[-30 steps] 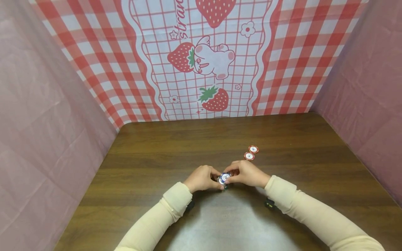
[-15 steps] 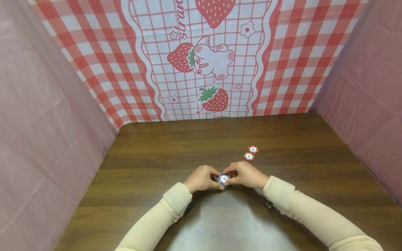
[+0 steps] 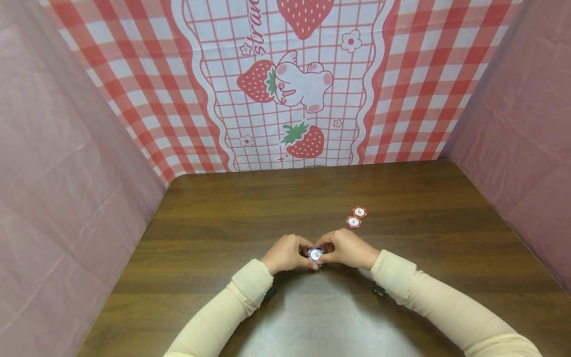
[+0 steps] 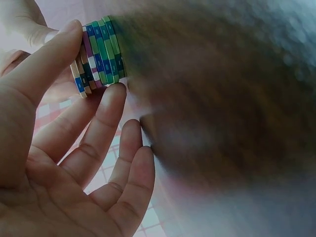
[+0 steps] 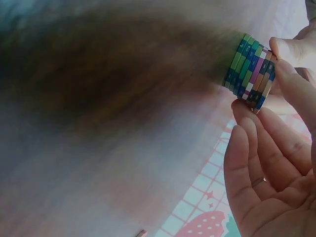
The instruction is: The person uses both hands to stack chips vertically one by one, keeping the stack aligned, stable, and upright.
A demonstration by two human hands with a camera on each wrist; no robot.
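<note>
A short stack of poker chips [image 4: 101,53] stands on the table, its edges green at the bottom, then purple and tan. Its top chip [image 3: 315,254] shows a white centre marked 10 and a blue rim. From the left side my left hand [image 3: 287,254] grips the stack between thumb and fingers, the lower fingers spread loosely. My right hand [image 3: 350,248] pinches the top chip from the other side, thumb in front and fingers behind. In the right wrist view the chips [image 5: 252,71] lie nearly flush. The fingers hide part of the stack.
Two red chips [image 3: 354,222] marked 5 lie flat beyond my right hand, edges close together. The brown wooden table [image 3: 214,208] ends at a red checked cloth [image 3: 401,99] behind. Pink curtains [image 3: 508,139] close off both sides.
My right hand has moved slightly left with the blue-rimmed chip, which was offset to the right and now sits squarely over the stack. My left hand has stayed in place.
</note>
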